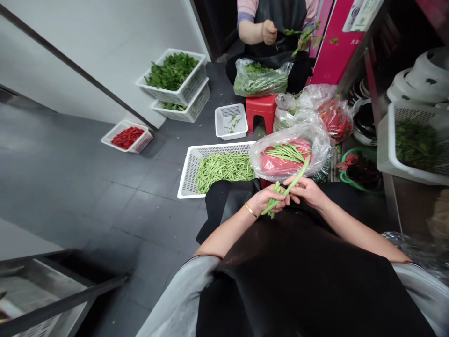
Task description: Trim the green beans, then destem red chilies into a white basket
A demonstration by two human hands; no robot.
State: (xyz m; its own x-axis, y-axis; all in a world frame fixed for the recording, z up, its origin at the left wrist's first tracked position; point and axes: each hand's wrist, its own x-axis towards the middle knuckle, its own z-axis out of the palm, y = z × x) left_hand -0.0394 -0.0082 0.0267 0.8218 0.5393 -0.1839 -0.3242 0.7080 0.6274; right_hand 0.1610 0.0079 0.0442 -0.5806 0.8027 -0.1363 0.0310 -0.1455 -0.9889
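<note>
My left hand (268,199), with a gold bracelet at its wrist, is closed around several short green bean pieces (275,188) and the lower end of a long green bean (299,174). The fingers of my right hand (306,191) pinch that same long bean, which slants up to the right. Just beyond my hands, an open clear plastic bag (257,157) holds whole beans (286,152) on something red. To its left, a white perforated basket (189,175) contains many cut bean pieces (224,169).
Across from me a person (269,32) handles leafy stems behind a red stool (260,108). Stacked baskets of greens (191,91), a small white basket (229,135) and a basket of red peppers (128,137) stand left. Bagged peppers (336,119) and a green basin (345,178) are right.
</note>
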